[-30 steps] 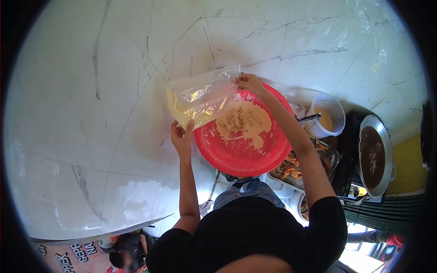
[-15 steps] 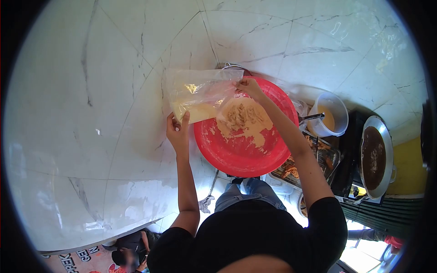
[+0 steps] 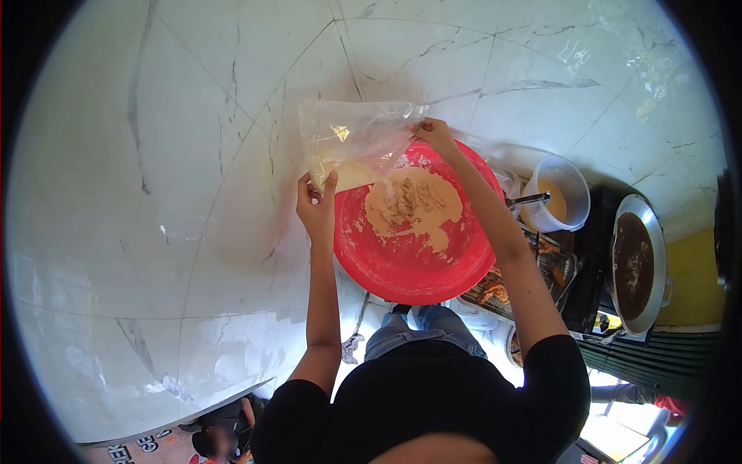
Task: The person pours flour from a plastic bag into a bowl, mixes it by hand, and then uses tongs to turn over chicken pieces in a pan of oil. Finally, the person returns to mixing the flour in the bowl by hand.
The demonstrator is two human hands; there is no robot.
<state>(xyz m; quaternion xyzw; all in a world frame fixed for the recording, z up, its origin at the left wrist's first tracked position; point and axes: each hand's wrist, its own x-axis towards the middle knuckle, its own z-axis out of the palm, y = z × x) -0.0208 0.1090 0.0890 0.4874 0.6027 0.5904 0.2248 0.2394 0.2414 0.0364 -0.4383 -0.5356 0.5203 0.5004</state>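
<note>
A clear plastic bag with pale yellowish powder in its lower part is stretched between my two hands. My left hand pinches its lower left corner between thumb and fingers. With its fingertips, my right hand grips the bag's right edge, higher up. Below and to the right of the bag is a wide red basin. Inside it lies light tan flour, with clumped, coated pieces in the middle that I cannot identify.
Right of the basin stand a translucent bucket of yellowish liquid, a wire rack of browned fried pieces, and a large pan of dark oil on a black stove. Another person is at the lower left.
Both hands and the bag have moved slightly up and to the right, and the bag's right side is lifted higher. My grip on it is the same.
</note>
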